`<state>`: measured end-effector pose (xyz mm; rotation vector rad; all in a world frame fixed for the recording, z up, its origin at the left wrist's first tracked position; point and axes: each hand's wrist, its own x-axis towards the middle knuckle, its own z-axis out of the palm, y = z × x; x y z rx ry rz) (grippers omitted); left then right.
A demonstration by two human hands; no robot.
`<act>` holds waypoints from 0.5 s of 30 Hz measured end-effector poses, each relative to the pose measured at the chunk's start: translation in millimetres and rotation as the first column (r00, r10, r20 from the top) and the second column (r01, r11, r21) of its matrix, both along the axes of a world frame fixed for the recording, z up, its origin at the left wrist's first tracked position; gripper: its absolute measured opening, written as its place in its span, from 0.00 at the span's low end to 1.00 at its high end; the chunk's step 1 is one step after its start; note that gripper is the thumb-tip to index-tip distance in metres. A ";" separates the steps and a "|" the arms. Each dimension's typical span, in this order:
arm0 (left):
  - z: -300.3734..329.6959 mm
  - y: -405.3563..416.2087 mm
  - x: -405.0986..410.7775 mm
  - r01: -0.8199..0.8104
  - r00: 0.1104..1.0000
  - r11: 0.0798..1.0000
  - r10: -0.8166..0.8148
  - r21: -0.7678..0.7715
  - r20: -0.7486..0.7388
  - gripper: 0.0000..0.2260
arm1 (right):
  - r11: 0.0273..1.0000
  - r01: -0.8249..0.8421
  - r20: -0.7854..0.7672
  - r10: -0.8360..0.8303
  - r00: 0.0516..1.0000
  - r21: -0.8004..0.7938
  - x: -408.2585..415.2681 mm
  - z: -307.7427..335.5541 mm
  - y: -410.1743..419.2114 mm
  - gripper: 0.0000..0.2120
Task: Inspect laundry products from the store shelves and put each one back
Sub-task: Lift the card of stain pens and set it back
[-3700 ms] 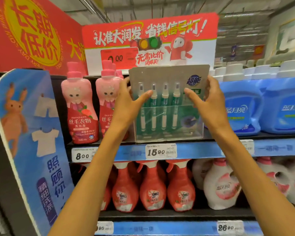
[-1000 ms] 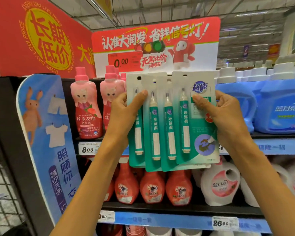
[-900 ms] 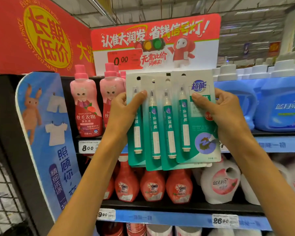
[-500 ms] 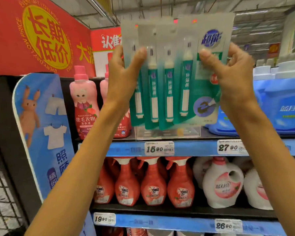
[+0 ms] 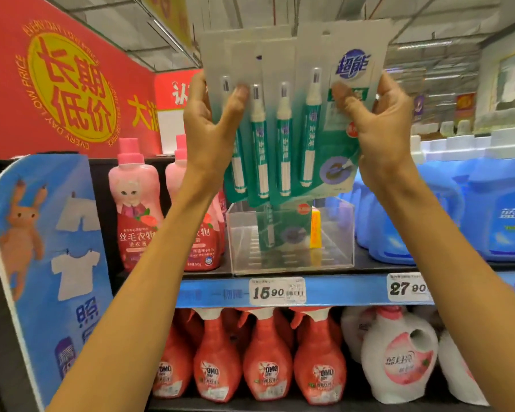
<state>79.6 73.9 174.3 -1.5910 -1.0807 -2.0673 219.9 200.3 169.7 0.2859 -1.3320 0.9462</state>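
My left hand and right hand pinch fanned pen packs above the clear box at the shelf's front edge.

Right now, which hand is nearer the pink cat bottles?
Left. The left hand grips the stain pen cards just above the pink cat bottles; the right hand holds their far edge.

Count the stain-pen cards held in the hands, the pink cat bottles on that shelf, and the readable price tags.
Held stain-pen cards: 4
Pink cat bottles in view: 2
Readable price tags: 2
Total: 8
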 end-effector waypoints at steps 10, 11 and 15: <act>-25.7 20.6 -24.6 -0.028 0.999 0.987 0.033 -0.159 0.031 0.19 | 0.995 0.100 0.109 -0.096 0.989 -0.028 -21.0 -17.9 20.5 0.08; -27.1 20.2 -26.7 -0.028 0.999 0.986 0.035 -0.165 0.041 0.18 | 0.993 0.111 0.126 -0.107 0.986 -0.029 -22.8 -18.4 19.5 0.08; -33.7 17.4 -31.6 -0.030 0.999 0.971 0.039 -0.239 0.036 0.17 | 0.984 0.169 0.210 -0.152 0.966 -0.064 -26.6 -27.9 18.5 0.07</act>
